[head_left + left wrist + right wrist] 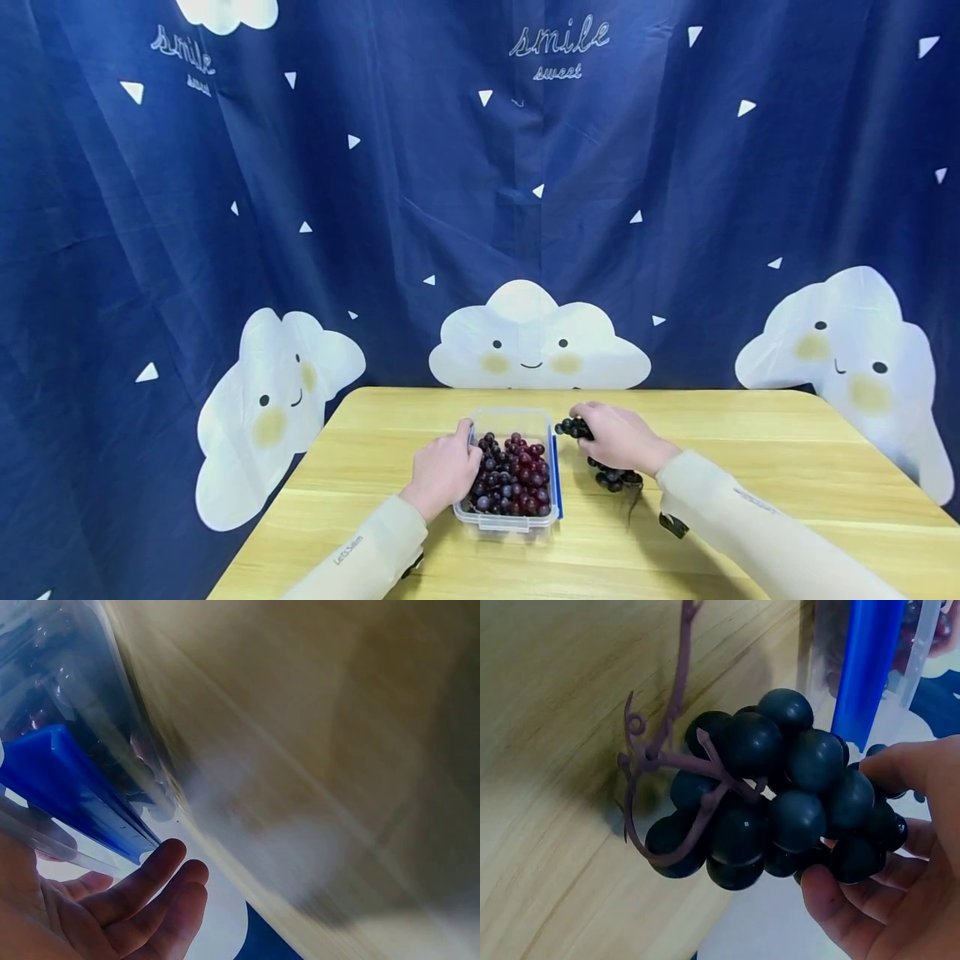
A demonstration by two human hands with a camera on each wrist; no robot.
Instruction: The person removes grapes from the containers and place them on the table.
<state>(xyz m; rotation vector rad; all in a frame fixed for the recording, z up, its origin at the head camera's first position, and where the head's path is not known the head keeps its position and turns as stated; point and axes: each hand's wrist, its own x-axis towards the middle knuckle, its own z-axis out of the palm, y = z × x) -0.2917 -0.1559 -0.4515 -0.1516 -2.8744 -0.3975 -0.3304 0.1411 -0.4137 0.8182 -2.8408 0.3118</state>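
A clear plastic food container (507, 523) sits on the table, holding dark purple grapes (489, 482) on its left and red grapes (531, 477) on its right. My left hand (444, 468) grips its left side at the rim, by a blue side flap (71, 791) in the left wrist view. To the right of the container, my right hand (618, 437) holds a bunch of black grapes (739, 817) between thumb and fingers. A brown curled stem (679, 697) sticks out from that bunch, away from the palm.
The light wooden table (757, 450) reaches back to a blue curtain (420, 183) printed with smiling clouds. A blue flap (557, 479) stands out along the container's right side, between it and the right hand.
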